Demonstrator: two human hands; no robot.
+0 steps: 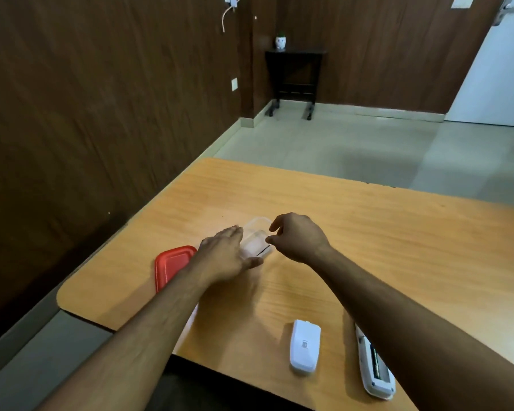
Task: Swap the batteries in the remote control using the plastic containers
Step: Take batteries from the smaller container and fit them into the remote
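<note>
A clear plastic container (257, 237) sits open on the wooden table (398, 247). My left hand (227, 256) lies against its left side with fingers fairly straight and the thumb at its near corner. My right hand (294, 235) hovers at the container's right rim with fingers loosely curled; I cannot see anything pinched in them. A red lid (171, 265) lies left of the container, partly under my left wrist. The white remote (374, 369) lies face down near the table's front edge with its battery bay open, partly hidden by my right forearm. Its white battery cover (304, 347) lies beside it.
The table's left edge and rounded corner are close to the red lid. Something white shows under my left forearm (190, 321). Beyond the table are a tiled floor, dark wood walls and a small black side table (294, 78).
</note>
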